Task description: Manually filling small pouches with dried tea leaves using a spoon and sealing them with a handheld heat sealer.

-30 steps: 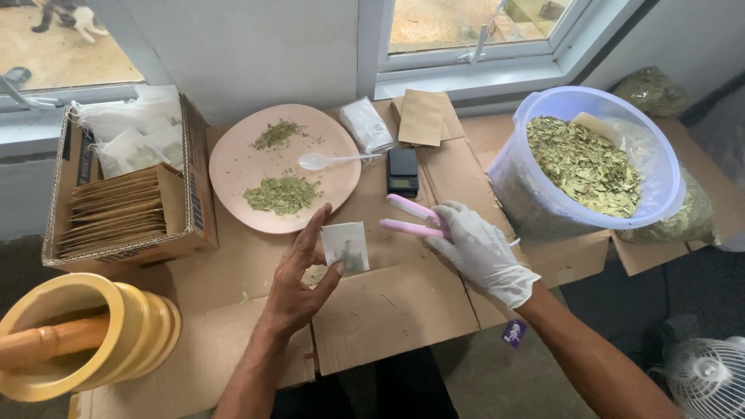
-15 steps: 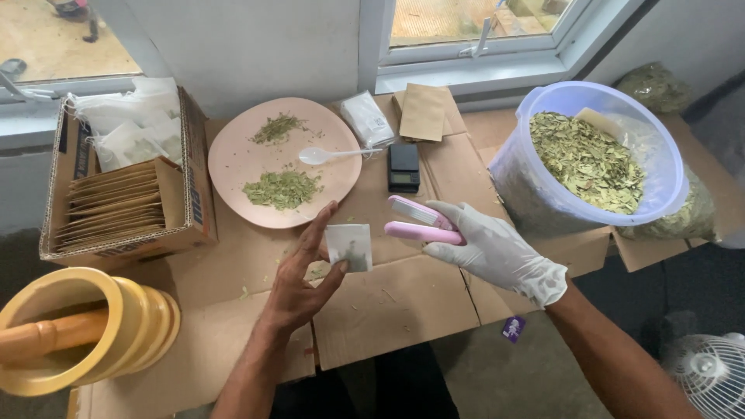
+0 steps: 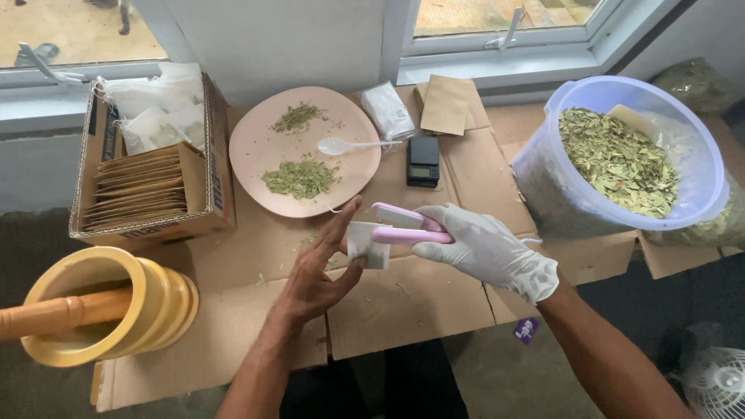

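My bare left hand [image 3: 320, 268] holds a small white tea-bag pouch [image 3: 363, 242] between thumb and fingers, just above the cardboard-covered table [image 3: 419, 302]. My right hand [image 3: 485, 250], in a white glove, grips a pink handheld sealer [image 3: 403, 226] whose open jaws sit at the pouch's right edge. Behind them lies a round pink plate [image 3: 256, 140] with two piles of dried green leaves and a white plastic spoon [image 3: 349, 144].
A small black digital scale [image 3: 424, 161] sits beside the plate. A large clear tub [image 3: 702, 178] of dried leaves stands at right. A cardboard box [image 3: 213, 182] of brown envelopes and white pouches is at left, a yellow mortar [image 3: 155, 299] with wooden pestle [image 3: 46, 314] at front left.
My right hand has brought the pink sealer leftward up to the pouch. My left hand has lifted the pouch slightly toward it.
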